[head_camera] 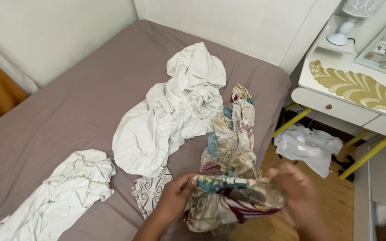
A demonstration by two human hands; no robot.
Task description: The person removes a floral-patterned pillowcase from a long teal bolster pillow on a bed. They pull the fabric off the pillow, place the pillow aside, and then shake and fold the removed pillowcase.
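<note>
At the bed's (68, 102) near edge the left hand (171, 201) and blurred right hand (298, 198) both clutch one floral cloth (231, 147), beside two crumpled white sheets (175, 111) and one swirl-patterned cloth (150, 189).

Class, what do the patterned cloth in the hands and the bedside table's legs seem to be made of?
Patterned cloth: thin woven fabric, probably cotton or a blend, matte; it crumples into soft folds. Table legs: likely painted metal or wood, smooth yellow; thin straight rods, material unclear.

crumpled sheet (175, 107) left of patterned cloth (231, 147)
</note>
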